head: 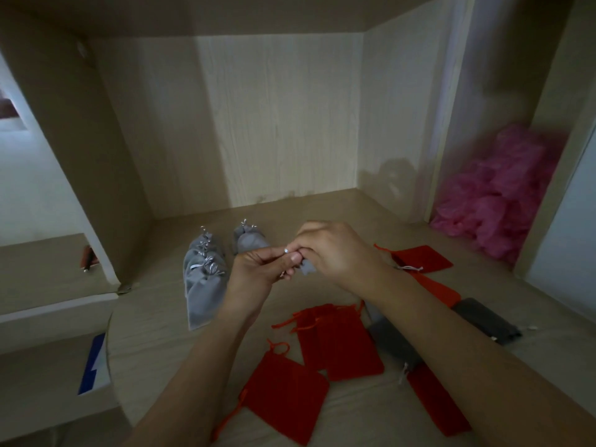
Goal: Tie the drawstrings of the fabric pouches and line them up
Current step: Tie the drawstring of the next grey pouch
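Note:
Both hands meet above the middle of the wooden surface. My right hand grips a small grey pouch, mostly hidden under its fingers. My left hand pinches the pouch's silver drawstring at the fingertips. To the left, several grey pouches with tied silver strings lie overlapping in a row, and one more grey pouch lies behind them. Red pouches with loose red strings lie flat under my forearms, another red pouch nearer me.
More red pouches and dark grey pouches lie at the right. A heap of pink fabric fills the right compartment. Wooden walls close in the back and sides. A blue-and-white card sits at the lower left.

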Available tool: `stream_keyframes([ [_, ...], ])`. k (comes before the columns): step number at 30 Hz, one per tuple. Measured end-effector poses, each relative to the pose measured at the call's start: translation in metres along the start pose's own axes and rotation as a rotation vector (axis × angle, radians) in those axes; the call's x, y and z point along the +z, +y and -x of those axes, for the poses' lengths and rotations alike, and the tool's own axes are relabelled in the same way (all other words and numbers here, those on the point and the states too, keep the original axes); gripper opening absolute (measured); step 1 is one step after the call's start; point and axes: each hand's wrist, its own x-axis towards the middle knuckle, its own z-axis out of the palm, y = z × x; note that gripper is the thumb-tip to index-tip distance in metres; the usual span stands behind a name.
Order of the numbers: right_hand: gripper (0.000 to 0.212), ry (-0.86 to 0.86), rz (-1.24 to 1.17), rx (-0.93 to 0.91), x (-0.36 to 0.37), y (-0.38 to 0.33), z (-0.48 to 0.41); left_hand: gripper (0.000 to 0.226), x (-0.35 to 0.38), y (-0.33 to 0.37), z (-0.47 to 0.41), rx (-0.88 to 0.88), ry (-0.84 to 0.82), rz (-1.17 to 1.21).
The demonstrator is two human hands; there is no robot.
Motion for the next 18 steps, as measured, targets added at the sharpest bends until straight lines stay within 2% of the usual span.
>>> stream_keyframes([
  [3,0.023,0.082,-0.001,0.015,0.000,0.001,0.000,0.009,0.000,-0.001,0.001,0.018,-0.008,0.041],
  [10,0.019,0.226,-0.064,0.029,0.007,-0.003,0.002,0.016,0.000,0.000,-0.001,0.028,0.020,0.168],
  [14,0.019,0.229,-0.156,0.151,0.012,-0.004,0.001,0.019,0.000,0.001,-0.002,0.002,0.013,0.255],
  [18,0.015,0.132,-0.311,0.314,0.008,0.001,0.000,0.025,0.001,-0.002,-0.002,0.082,0.007,0.091],
])
